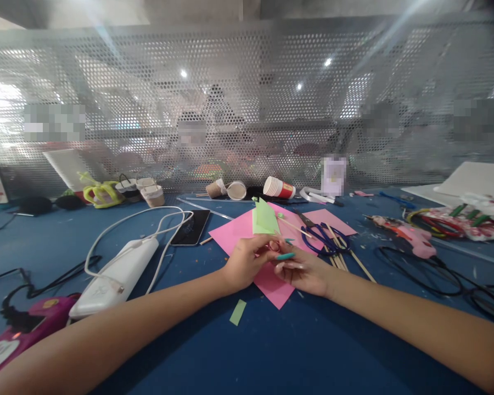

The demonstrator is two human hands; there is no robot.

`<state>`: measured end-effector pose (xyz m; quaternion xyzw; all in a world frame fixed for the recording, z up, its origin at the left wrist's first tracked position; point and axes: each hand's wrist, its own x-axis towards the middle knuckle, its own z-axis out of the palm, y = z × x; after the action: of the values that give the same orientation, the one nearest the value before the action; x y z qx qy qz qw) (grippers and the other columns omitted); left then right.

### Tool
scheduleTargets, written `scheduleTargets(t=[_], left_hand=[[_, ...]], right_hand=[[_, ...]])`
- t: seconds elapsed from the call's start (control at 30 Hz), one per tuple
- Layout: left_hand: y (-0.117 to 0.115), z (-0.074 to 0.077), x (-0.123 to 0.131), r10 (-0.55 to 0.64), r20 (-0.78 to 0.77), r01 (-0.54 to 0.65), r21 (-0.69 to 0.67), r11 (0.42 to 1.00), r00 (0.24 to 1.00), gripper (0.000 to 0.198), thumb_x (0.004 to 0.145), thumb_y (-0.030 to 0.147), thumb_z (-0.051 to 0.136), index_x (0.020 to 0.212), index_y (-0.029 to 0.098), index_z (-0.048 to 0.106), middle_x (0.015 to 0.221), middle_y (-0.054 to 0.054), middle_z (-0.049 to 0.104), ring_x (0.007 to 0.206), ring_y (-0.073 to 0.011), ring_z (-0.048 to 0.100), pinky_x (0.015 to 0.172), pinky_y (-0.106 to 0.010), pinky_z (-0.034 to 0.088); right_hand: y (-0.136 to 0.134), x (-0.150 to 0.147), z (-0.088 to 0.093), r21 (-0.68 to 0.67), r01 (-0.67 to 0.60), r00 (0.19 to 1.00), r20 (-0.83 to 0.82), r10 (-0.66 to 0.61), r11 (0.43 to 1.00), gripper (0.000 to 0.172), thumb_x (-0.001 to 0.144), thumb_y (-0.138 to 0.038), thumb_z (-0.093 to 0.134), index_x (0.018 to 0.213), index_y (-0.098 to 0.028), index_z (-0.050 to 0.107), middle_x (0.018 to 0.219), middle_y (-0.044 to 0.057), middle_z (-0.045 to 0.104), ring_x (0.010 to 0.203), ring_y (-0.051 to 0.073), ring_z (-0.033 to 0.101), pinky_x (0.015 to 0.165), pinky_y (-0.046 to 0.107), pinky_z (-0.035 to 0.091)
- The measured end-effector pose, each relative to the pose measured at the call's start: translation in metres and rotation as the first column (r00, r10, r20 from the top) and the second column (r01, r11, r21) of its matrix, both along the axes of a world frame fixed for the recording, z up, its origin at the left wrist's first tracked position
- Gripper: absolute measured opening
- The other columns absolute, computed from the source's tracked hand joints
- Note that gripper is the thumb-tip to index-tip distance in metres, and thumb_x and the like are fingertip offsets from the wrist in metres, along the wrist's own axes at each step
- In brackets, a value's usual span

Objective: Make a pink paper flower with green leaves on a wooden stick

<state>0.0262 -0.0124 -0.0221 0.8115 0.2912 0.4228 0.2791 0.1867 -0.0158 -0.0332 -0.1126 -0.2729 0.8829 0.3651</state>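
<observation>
My left hand and my right hand meet over pink paper, with their fingertips together. The left thumb and index finger are closed in a pinch, and long teal nails appear at their tips. My right hand is turned partly palm up, its fingers curled in against the left ones. Whatever lies between the fingertips is too small or hidden to make out. Just beyond the hands, folded light green paper rests on the pink paper sheets. Scissors with blue handles lie beside my right hand, over several wooden sticks.
A green paper strip lies nearest me. To the left are a white power strip, a phone and a magenta device. A pink glue gun with a black cord is at right. Paper cups line the mesh screen.
</observation>
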Motion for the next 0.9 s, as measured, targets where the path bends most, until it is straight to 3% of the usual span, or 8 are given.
scheduleTargets(t=[0.13, 0.23, 0.4, 0.57, 0.67, 0.8, 0.9], left_hand=[[-0.0015, -0.0001, -0.0006, -0.039, -0.060, 0.041, 0.034, 0.999, 0.997, 0.029, 0.083, 0.030, 0.061, 0.107, 0.013, 0.061, 0.090, -0.007, 0.069, 0.078, -0.0153, 0.063, 0.071, -0.027, 0.053], [-0.0024, -0.0008, -0.0012, -0.014, -0.092, 0.023, 0.091, 0.996, 0.996, 0.029, 0.085, 0.028, 0.057, 0.109, 0.013, 0.061, 0.082, -0.005, 0.068, 0.071, -0.0132, 0.061, 0.069, -0.027, 0.052], [-0.0031, -0.0008, -0.0011, 0.043, -0.063, -0.036, 0.104, 0.994, 0.997, 0.017, 0.087, 0.027, 0.053, 0.087, 0.013, 0.064, 0.073, -0.002, 0.066, 0.062, -0.0116, 0.058, 0.063, -0.024, 0.049], [-0.0017, -0.0004, 0.0009, 0.000, -0.001, 0.000, 0.028, 1.000, 1.000, 0.013, 0.087, 0.022, 0.053, 0.080, 0.015, 0.062, 0.086, -0.005, 0.069, 0.079, -0.0145, 0.064, 0.076, -0.027, 0.051], [-0.0029, 0.0024, 0.0017, -0.018, -0.018, 0.018, 0.001, 1.000, 1.000, 0.014, 0.086, 0.021, 0.054, 0.094, 0.014, 0.062, 0.093, -0.006, 0.070, 0.086, -0.0166, 0.065, 0.080, -0.030, 0.052], [-0.0060, 0.0065, 0.0014, -0.049, -0.062, 0.048, -0.024, 0.999, 0.997, 0.039, 0.084, 0.022, 0.057, 0.122, 0.014, 0.052, 0.106, -0.010, 0.068, 0.094, -0.0204, 0.066, 0.083, -0.032, 0.052], [-0.0052, 0.0060, 0.0019, -0.053, -0.033, 0.050, -0.070, 0.996, 0.998, 0.034, 0.083, 0.021, 0.058, 0.116, 0.014, 0.054, 0.109, -0.011, 0.067, 0.097, -0.0219, 0.065, 0.085, -0.035, 0.052]], right_hand=[[0.0027, 0.0032, -0.0021, 0.004, -0.036, 0.999, -0.031, 0.037, 0.999, 0.007, 0.080, -0.014, 0.070, 0.079, -0.010, 0.064, 0.067, -0.001, 0.066, 0.036, -0.003, 0.043, 0.035, 0.006, 0.037], [0.0042, 0.0042, -0.0033, 0.013, -0.052, 0.998, -0.046, 0.052, 0.999, 0.010, 0.081, -0.012, 0.068, 0.091, -0.013, 0.065, 0.069, 0.000, 0.067, 0.042, 0.000, 0.050, 0.032, 0.006, 0.033], [0.0033, 0.0038, -0.0014, 0.043, -0.107, 0.990, -0.087, 0.110, 0.993, 0.007, 0.088, -0.018, 0.061, 0.093, -0.013, 0.064, 0.070, -0.004, 0.065, 0.030, -0.004, 0.035, 0.037, 0.007, 0.041], [0.0037, 0.0031, -0.0018, 0.025, -0.115, 0.990, -0.080, 0.116, 0.993, 0.006, 0.089, -0.014, 0.059, 0.086, -0.012, 0.063, 0.067, -0.005, 0.064, 0.029, -0.005, 0.032, 0.045, 0.009, 0.047], [0.0053, 0.0035, -0.0059, -0.018, -0.057, 0.996, -0.070, 0.056, 0.998, 0.015, 0.090, -0.004, 0.053, 0.097, -0.014, 0.062, 0.071, -0.002, 0.067, 0.031, -0.004, 0.037, 0.038, 0.007, 0.040], [0.0041, 0.0051, -0.0067, -0.035, -0.002, 0.997, -0.075, -0.001, 0.999, 0.026, 0.092, -0.002, 0.045, 0.108, -0.017, 0.059, 0.072, -0.001, 0.068, 0.035, -0.001, 0.044, 0.032, 0.007, 0.031], [0.0014, 0.0052, -0.0013, -0.047, -0.015, 0.997, -0.082, 0.011, 0.999, 0.026, 0.095, -0.006, 0.043, 0.112, -0.020, 0.057, 0.069, -0.005, 0.064, 0.031, -0.002, 0.036, 0.033, 0.007, 0.032]])
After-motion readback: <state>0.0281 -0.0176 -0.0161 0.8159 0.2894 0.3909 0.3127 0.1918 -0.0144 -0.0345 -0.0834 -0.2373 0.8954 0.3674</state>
